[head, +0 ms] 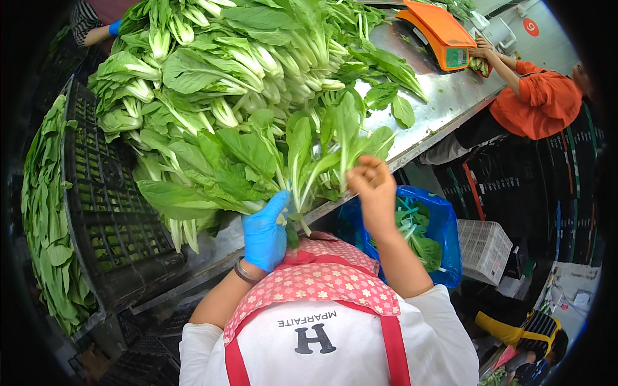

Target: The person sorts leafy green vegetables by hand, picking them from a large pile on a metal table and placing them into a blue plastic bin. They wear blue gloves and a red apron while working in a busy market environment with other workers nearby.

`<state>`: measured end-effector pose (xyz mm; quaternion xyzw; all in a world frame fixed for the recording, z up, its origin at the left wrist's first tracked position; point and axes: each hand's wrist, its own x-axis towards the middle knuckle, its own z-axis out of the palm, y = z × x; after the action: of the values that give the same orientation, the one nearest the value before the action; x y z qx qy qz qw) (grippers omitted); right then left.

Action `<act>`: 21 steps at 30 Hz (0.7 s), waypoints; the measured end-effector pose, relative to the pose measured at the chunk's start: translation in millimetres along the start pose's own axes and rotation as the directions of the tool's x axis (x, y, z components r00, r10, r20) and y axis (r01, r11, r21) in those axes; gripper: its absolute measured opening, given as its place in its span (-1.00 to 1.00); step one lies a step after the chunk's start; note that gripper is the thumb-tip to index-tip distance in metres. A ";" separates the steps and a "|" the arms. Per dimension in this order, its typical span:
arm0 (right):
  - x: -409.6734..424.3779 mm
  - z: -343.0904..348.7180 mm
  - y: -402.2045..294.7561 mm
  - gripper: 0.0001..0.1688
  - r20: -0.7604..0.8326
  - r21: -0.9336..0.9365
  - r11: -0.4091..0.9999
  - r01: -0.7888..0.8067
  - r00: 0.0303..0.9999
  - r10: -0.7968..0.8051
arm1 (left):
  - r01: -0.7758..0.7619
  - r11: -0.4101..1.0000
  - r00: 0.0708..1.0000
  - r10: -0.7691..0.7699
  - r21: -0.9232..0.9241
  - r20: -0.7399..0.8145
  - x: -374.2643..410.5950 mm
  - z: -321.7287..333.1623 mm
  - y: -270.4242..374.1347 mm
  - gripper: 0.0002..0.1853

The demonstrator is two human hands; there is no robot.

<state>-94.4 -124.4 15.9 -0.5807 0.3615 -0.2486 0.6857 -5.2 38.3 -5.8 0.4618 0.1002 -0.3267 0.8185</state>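
Note:
My left hand (266, 235), in a blue glove, grips a bunch of leafy greens (212, 183) by its base at the edge of the metal table (437, 96). Just right of it, my bare right hand (371, 181) has its fingers bent at the pale stalk of a single leaf (345, 140); whether they pinch it is unclear. Beyond both hands lies a large heap of leafy greens with white stems (270, 62). Below my right forearm, a blue plastic bag (446, 241) holds loose leaves and stalks.
A black plastic crate (120, 217) stands tilted at the left, with stacked greens beyond it. An orange scale (437, 31) is on the table, near a person in orange (536, 99). A white crate (483, 248) stands beside the bag. Another person's blue-gloved hand (115, 27) is at top left.

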 end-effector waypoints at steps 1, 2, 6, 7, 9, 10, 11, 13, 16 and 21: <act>-11.6 6.5 3.5 -0.57 0.063 0.070 0.997 -0.017 0.998 0.012 | 0.002 1.000 1.000 -0.002 -0.026 -0.006 0.9 5.4 -0.7 -0.72; -22.2 15.0 3.1 -0.54 0.136 0.086 0.994 -0.067 0.989 0.055 | 0.009 0.997 1.000 -0.011 0.073 0.021 0.4 4.8 -0.9 -0.71; -28.2 31.7 24.1 -0.65 0.269 -0.016 0.995 0.096 0.959 -0.088 | 0.060 0.953 0.993 -0.086 0.296 0.075 -8.1 16.8 11.0 -0.69; -27.1 32.0 21.3 -0.65 0.333 -0.129 0.956 0.265 0.919 -0.210 | 0.082 0.948 0.992 -0.108 0.309 0.069 -12.4 22.3 15.9 -0.68; -25.5 32.2 6.5 -0.66 0.493 -0.302 0.756 0.581 0.774 -0.398 | -0.033 0.959 0.993 0.000 0.283 0.117 -14.6 21.2 11.7 -0.67; -28.1 32.9 -3.4 -0.65 0.538 -0.243 0.826 0.508 0.779 -0.321 | -0.089 0.960 0.989 0.052 0.267 0.141 -15.9 20.4 10.7 -0.66; -30.3 33.7 -14.1 -0.65 0.586 -0.189 0.886 0.424 0.772 -0.245 | -0.066 0.961 0.990 0.030 0.268 0.136 -16.1 16.7 17.3 -0.62; -29.2 32.8 -21.4 -0.63 0.651 -0.047 0.973 0.226 0.746 -0.142 | -0.116 0.962 0.991 0.094 0.246 0.098 -15.3 7.3 26.9 -0.60; -12.1 29.2 -11.5 -0.52 0.409 -0.349 0.745 0.569 0.808 -0.425 | -0.165 0.986 0.986 0.164 0.035 0.027 -18.6 -3.3 53.8 -0.62; -15.9 71.5 28.8 0.23 0.560 -0.694 0.368 0.619 0.785 -0.265 | -0.307 0.952 0.952 0.307 0.016 -0.005 -19.2 -1.6 82.3 -0.61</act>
<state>-50.4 -62.4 -4.3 -0.9492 0.1311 -0.1063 0.2657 31.9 77.7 59.1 0.4792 0.0280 -0.1945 0.8554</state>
